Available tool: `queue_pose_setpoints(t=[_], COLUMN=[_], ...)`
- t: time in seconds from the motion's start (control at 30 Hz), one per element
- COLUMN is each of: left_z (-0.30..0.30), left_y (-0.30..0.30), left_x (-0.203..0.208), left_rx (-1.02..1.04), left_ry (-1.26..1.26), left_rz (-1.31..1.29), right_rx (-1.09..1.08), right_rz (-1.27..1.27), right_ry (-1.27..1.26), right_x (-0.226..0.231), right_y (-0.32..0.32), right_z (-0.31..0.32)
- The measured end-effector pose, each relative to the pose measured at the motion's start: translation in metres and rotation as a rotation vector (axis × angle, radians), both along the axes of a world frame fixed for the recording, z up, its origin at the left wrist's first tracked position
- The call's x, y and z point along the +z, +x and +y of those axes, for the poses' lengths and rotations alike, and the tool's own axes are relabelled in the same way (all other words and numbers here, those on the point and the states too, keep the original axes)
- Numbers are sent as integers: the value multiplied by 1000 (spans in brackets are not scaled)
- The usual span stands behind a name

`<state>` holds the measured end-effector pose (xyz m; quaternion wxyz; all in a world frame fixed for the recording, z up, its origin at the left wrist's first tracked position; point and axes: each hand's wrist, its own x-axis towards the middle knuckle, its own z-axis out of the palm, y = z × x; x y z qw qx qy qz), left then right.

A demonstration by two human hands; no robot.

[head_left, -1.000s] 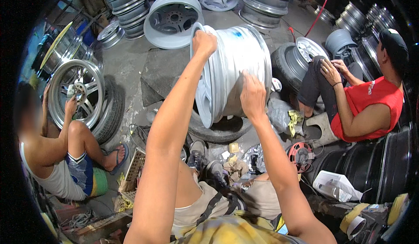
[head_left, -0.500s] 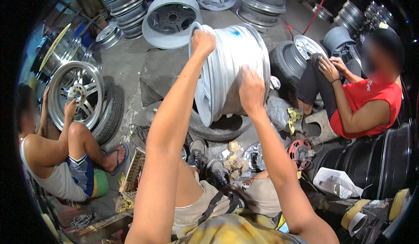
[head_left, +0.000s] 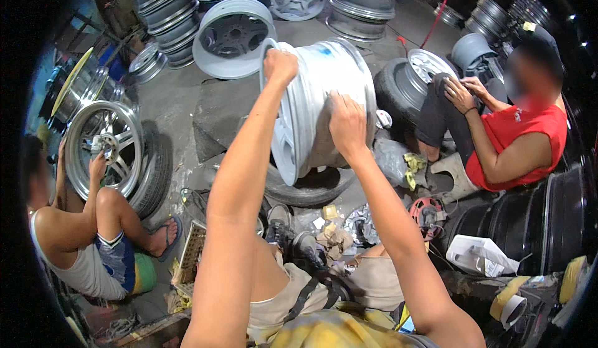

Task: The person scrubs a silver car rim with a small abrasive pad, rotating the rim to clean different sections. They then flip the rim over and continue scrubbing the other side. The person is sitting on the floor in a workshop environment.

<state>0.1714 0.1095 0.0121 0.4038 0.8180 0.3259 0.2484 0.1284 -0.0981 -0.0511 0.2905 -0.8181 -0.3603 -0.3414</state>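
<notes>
**Wheel rim, white, held upright on a tyre**

Item: white wheel rim (head_left: pixel 317 108) — standing on edge, its lower side resting on a black tyre (head_left: pixel 311 189) that lies flat on the concrete floor (head_left: pixel 180 99).

Left hand (head_left: pixel 280 66): fingers curled over the rim's upper front lip, grip closed on it.

Right hand (head_left: pixel 346 123): laid on the rim's outer barrel, fingers spread against the metal — pressing rather than wrapped around.

Nearby: a person in a red shirt (head_left: pixel 517 142) seated to the right beside a silver rim in a tyre (head_left: pixel 411 77); another person (head_left: pixel 81 236) seated to the left, a hand at the hub of a chrome spoked wheel (head_left: pixel 103 148). Stacked rims (head_left: pixel 168 11) along the far side. A white plastic jug (head_left: pixel 476 254) lower right.
</notes>
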Motion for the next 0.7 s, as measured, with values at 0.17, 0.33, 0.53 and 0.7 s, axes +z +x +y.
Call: queue_pose_setpoints(t=[0.17, 0.33, 0.53, 0.7], left_z=[3, -2, -1, -1], left_y=[-8, -4, -5, -8], left_x=[-2, 1, -3, -3], left_rx=[13, 3, -2, -7], left_ry=[34, 47, 55, 28], left_rz=[-12, -24, -7, -30], right_rx=[9, 6, -20, 15], right_rz=[72, 115, 73, 13], right_ry=[39, 2, -61, -4], right_x=[-2, -2, -11, -11], right_y=[1, 6, -17, -4], right_z=[4, 1, -15, 2])
